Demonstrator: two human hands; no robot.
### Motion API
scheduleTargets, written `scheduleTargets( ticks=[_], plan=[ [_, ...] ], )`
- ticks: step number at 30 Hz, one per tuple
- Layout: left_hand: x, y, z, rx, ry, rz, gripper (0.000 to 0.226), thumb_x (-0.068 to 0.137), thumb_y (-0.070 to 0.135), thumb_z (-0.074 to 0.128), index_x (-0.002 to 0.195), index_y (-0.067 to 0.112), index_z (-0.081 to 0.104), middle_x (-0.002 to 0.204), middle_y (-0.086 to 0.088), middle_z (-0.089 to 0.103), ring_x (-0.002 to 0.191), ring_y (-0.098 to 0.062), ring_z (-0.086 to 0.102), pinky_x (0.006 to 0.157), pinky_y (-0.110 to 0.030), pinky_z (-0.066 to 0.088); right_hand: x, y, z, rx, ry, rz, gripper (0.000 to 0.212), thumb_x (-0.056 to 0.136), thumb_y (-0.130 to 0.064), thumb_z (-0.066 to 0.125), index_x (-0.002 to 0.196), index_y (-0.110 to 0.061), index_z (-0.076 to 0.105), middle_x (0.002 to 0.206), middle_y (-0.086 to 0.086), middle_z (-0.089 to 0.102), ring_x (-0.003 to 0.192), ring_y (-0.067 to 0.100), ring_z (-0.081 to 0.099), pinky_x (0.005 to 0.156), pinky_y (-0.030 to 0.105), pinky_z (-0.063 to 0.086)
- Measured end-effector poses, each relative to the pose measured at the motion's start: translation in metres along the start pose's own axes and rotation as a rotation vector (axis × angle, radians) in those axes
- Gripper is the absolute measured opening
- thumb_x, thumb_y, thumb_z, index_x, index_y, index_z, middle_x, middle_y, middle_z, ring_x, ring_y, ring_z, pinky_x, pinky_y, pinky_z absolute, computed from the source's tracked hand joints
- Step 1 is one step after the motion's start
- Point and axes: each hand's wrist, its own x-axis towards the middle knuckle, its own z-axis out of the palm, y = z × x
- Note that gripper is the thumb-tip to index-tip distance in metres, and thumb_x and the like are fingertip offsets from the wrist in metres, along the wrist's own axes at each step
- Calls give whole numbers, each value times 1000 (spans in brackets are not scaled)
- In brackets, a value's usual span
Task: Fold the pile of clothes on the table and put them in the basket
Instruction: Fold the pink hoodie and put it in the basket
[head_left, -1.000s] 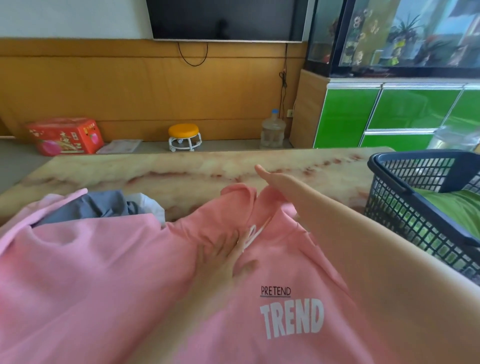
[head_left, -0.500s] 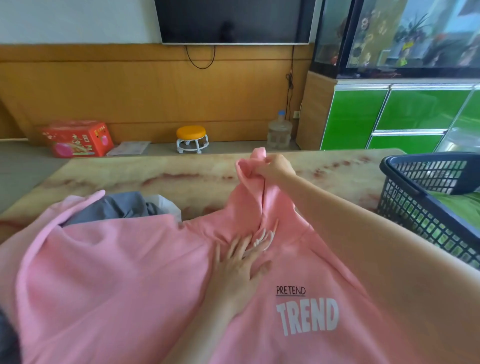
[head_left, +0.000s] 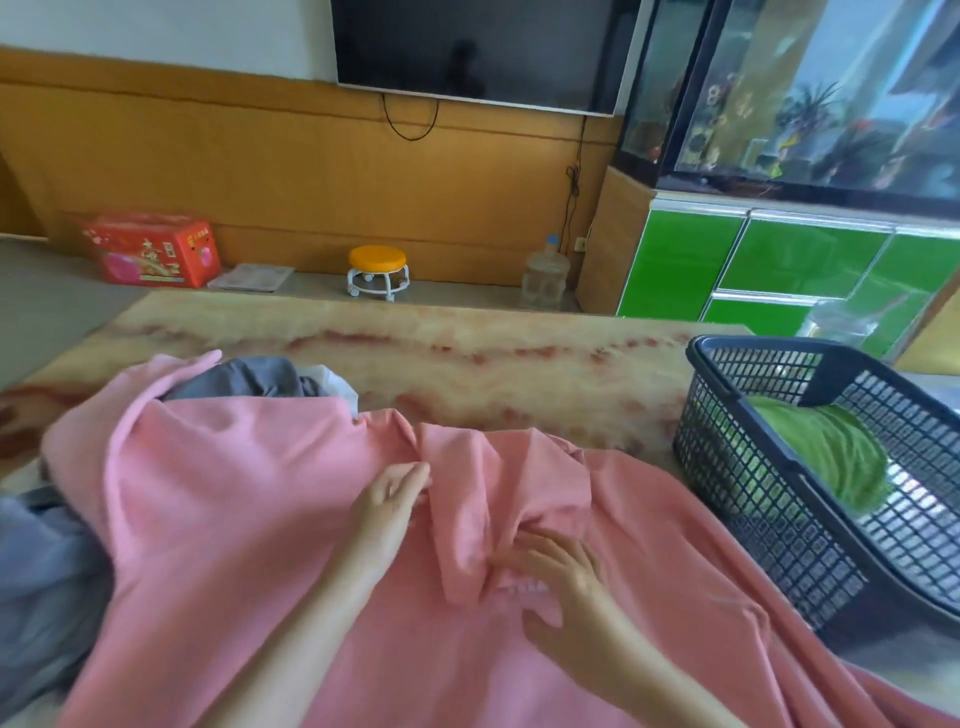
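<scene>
Your left hand (head_left: 392, 493) and right hand (head_left: 558, 564) lie flat, fingers spread, pressing the pink sweatshirt (head_left: 218, 519) on the table (head_left: 467, 353). It drapes over grey clothes (head_left: 249, 376), so folding now likely bunches it or drags them.

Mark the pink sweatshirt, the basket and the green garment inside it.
pink sweatshirt (head_left: 218, 519), head view, flat fabric on its left part.
basket (head_left: 753, 499), head view, its near mesh wall.
green garment (head_left: 826, 452), head view, its upper surface.
</scene>
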Motion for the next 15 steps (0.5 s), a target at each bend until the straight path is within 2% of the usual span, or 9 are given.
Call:
scheduleTargets(
  ticks=[2, 4, 5, 7, 9, 11, 12, 14, 15],
  plan=[
    [-13, -7, 2, 152, -27, 60, 16, 88, 43, 59, 93, 30, 66, 95, 15, 67, 95, -2, 60, 77, -10, 43, -7, -3, -9, 241, 170, 63, 37, 78, -18, 59, 108, -41, 61, 111, -29, 58, 111, -6, 49, 97, 17, 38],
    [-21, -11, 6, 222, -48, 118, 11, 85, 37, 64, 93, 30, 68, 96, 15, 68, 92, 3, 60, 76, -6, 41, 5, 2, -21, 304, 322, 149, 41, 83, -4, 60, 103, -40, 60, 102, -25, 62, 95, -2, 56, 81, 14, 45],
    [-26, -13, 9, 254, -64, 145, 9, 83, 36, 67, 91, 31, 68, 97, 13, 67, 91, 3, 60, 79, -10, 44, 12, 3, -27, 216, 331, 134, 47, 83, 0, 57, 109, -39, 59, 109, -24, 59, 97, -2, 54, 81, 17, 46],
    [-37, -16, 17, 348, -76, 165, 13, 78, 38, 72, 88, 37, 64, 98, 8, 63, 87, 0, 60, 82, -21, 48, 26, 6, -34, -20, 239, 62, 63, 80, 6, 52, 126, -38, 51, 130, -20, 45, 110, 2, 49, 82, 23, 49],
    [-45, -19, 22, 463, -32, 121, 36, 68, 48, 76, 95, 41, 54, 101, 9, 57, 85, -2, 58, 78, -25, 48, 36, 8, -34, -208, 107, 15, 61, 83, 0, 54, 131, -37, 49, 135, -17, 36, 114, 6, 45, 68, 26, 48],
    [-49, -19, 21, 496, 44, 32, 66, 49, 66, 72, 102, 37, 46, 98, 15, 53, 86, -8, 59, 74, -28, 48, 39, 7, -28, -384, 79, -23, 45, 83, -8, 59, 121, -33, 58, 129, -11, 41, 111, 12, 47, 60, 26, 43],
    [-49, -20, 22, 487, 59, 7, 71, 45, 67, 71, 101, 33, 46, 95, 14, 54, 86, -12, 60, 73, -29, 48, 39, 6, -25, -412, 98, -8, 38, 82, -9, 60, 113, -30, 64, 121, -9, 45, 107, 14, 49, 59, 28, 44],
    [-47, -18, 23, 407, 67, -46, 55, 57, 50, 76, 98, 24, 49, 92, 8, 61, 89, -19, 63, 72, -29, 48, 40, 3, -25, -285, 191, 91, 27, 82, -10, 60, 101, -26, 70, 104, -9, 50, 93, 13, 53, 62, 31, 47],
    [-43, -17, 22, 268, 84, -85, 47, 64, 42, 77, 97, 19, 53, 93, 2, 63, 88, -22, 64, 72, -30, 51, 41, 0, -29, -159, 257, 142, 24, 83, -9, 59, 98, -24, 71, 97, -11, 52, 86, 12, 54, 64, 30, 48]
  ],
)
